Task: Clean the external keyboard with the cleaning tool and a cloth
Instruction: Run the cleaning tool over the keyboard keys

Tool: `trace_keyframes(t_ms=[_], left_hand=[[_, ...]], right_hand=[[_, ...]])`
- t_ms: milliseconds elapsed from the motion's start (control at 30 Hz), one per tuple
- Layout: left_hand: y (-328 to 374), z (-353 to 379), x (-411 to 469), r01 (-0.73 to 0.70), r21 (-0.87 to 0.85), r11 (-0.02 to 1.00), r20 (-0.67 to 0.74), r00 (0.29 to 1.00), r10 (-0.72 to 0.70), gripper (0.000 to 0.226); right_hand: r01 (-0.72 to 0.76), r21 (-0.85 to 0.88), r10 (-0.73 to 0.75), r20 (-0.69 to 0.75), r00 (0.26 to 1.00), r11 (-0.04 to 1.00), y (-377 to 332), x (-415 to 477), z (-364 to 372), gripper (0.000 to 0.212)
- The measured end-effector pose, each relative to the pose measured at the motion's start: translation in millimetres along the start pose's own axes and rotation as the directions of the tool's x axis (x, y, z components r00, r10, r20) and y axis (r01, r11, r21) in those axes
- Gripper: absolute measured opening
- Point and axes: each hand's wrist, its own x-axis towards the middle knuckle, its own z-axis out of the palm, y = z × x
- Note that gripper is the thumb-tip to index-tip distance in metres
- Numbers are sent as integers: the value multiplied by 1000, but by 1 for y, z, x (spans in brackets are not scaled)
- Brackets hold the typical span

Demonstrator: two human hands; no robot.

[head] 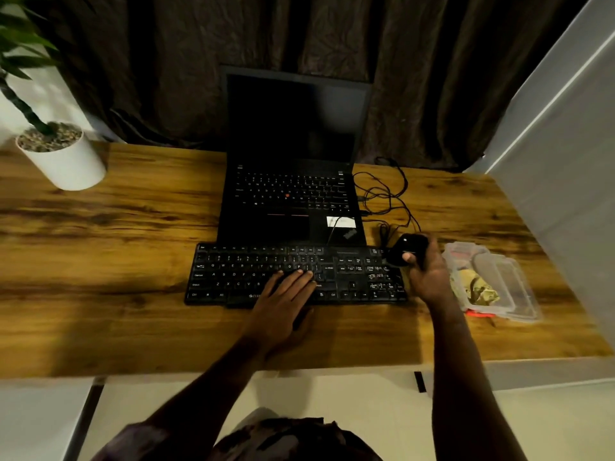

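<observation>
- The left hand (283,301) lies flat, fingers spread out and holding nothing, on the lower middle keys of the black full-size external keyboard (233,274).
- That keyboard sits on the brown wood-grain table (116,244), just in front of the open black laptop (293,181).
- The right hand (429,274) has its fingers curled round a black computer mouse (404,249) at the keyboard's right end.
- A clear plastic case (499,281) holding a crumpled yellowish cloth (477,286) lies just right of that hand.
- A loose black cable (382,191) trails beside the laptop.
- A white plant pot (66,161) stands far left.
</observation>
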Motion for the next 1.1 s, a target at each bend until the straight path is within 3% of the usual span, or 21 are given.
trace_keyframes(t_ms=[200, 467, 633, 700, 867, 1100], left_hand=[[-2, 3, 2, -2, 2, 1000, 15, 1000, 2, 56], [1, -1, 0, 16, -32, 999, 48, 999, -15, 57], [1, -2, -1, 19, -48, 999, 50, 999, -17, 67], [0, 0, 0, 17, -37, 999, 39, 999, -15, 65], [-2, 6, 1, -2, 21, 1000, 2, 1000, 2, 56], [-1, 5, 1, -5, 6, 1000, -33, 999, 5, 55]], right_hand=[[81, -37, -74, 152, 986, 996, -15, 1, 19, 46], [-6, 10, 5, 62, 998, 1000, -1, 7, -21, 64], [54, -43, -50, 94, 994, 998, -5, 5, -10, 54], [87, -87, -74, 141, 987, 992, -7, 4, 4, 58], [127, -56, -108, 261, 959, 990, -29, 4, 37, 42], [120, -103, -101, 174, 980, 987, -16, 13, 7, 51]])
